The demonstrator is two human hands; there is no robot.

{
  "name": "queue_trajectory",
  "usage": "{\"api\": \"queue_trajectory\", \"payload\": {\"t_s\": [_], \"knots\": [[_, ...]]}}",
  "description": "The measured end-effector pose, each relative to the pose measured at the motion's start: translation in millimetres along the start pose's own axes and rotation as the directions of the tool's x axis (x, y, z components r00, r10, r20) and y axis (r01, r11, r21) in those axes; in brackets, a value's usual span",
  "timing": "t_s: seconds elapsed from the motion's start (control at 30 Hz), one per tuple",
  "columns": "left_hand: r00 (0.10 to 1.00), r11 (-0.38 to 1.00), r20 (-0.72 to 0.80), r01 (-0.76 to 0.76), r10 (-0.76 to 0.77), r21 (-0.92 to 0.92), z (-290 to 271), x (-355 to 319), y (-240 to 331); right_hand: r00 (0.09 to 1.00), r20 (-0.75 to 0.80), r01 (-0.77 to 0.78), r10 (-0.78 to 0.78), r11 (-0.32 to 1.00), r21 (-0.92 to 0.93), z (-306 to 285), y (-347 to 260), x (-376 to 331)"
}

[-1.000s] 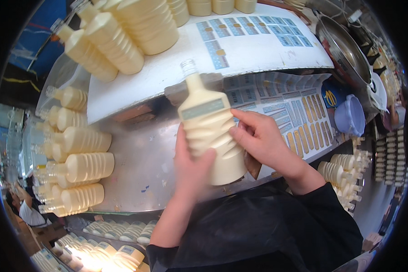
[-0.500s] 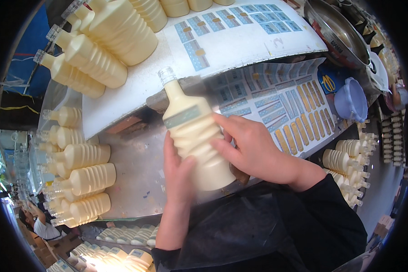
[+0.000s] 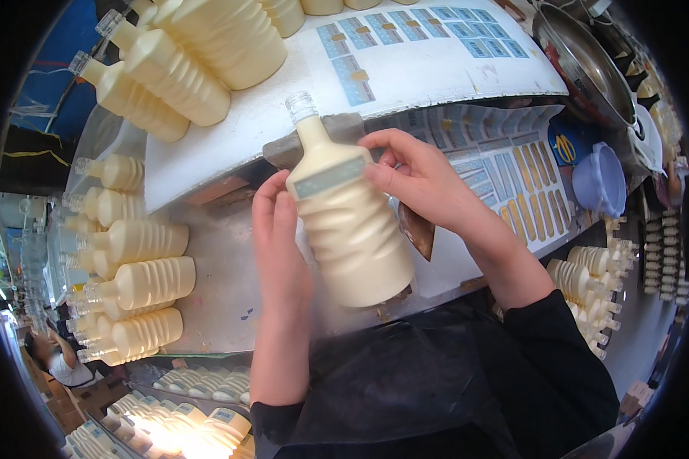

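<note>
A cream-coloured ribbed plastic bottle (image 3: pixel 356 249) lies tilted in front of me, its clear threaded neck pointing away. A blue-grey strip label (image 3: pixel 331 179) runs across its shoulder. My left hand (image 3: pixel 278 233) is closed at the bottle's left edge, thumb and forefinger by that end of the label. On the other side my right hand (image 3: pixel 417 177) has its thumb on the label's right end and its forefinger curled over the shoulder. Behind the neck lies a grey block (image 3: pixel 283 151); a brown wedge-shaped piece (image 3: pixel 417 232) sits beside the bottle, beneath my right hand.
Label sheets lie on the white board (image 3: pixel 436 73) and the metal table (image 3: pixel 207 298). Similar bottles (image 3: pixel 157 281) line the left; others stand at the back left and lower right. A purple bucket (image 3: pixel 599 180) and metal basin (image 3: pixel 589 57) are right. Another person (image 3: pixel 69 367) is far left.
My left hand has moved from the bottle's lower body up to the label's left end. My right hand has shifted up to the shoulder, its thumb now on the label.
</note>
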State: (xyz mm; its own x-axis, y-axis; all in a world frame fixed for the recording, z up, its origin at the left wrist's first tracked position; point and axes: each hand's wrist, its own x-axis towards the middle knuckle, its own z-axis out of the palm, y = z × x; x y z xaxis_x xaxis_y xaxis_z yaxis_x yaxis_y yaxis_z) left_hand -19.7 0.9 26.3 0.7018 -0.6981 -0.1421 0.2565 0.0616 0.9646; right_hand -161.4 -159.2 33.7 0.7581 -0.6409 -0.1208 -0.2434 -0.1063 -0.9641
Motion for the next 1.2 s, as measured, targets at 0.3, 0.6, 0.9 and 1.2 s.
{"api": "queue_trajectory", "payload": {"t_s": [0.3,0.6,0.9,1.2], "knots": [[0.995,0.966,-0.062,0.057,-0.075,-0.253,5,12,-16,0.998,-0.005,-0.059,0.059,0.996,0.064,9,3,12],[0.998,0.988,-0.044,0.036,-0.043,-0.148,-3,19,-17,0.999,-0.035,-0.016,0.029,0.939,0.343,-20,-11,11],[0.997,0.998,0.032,0.065,-0.065,0.021,9,16,-9,0.879,-0.262,0.396,-0.4,0.916,-0.068,51,-64,20],[0.997,0.987,0.04,0.072,-0.067,-0.144,3,18,-20,0.85,-0.314,0.312,-0.423,0.885,-0.346,22,-11,30]]}}
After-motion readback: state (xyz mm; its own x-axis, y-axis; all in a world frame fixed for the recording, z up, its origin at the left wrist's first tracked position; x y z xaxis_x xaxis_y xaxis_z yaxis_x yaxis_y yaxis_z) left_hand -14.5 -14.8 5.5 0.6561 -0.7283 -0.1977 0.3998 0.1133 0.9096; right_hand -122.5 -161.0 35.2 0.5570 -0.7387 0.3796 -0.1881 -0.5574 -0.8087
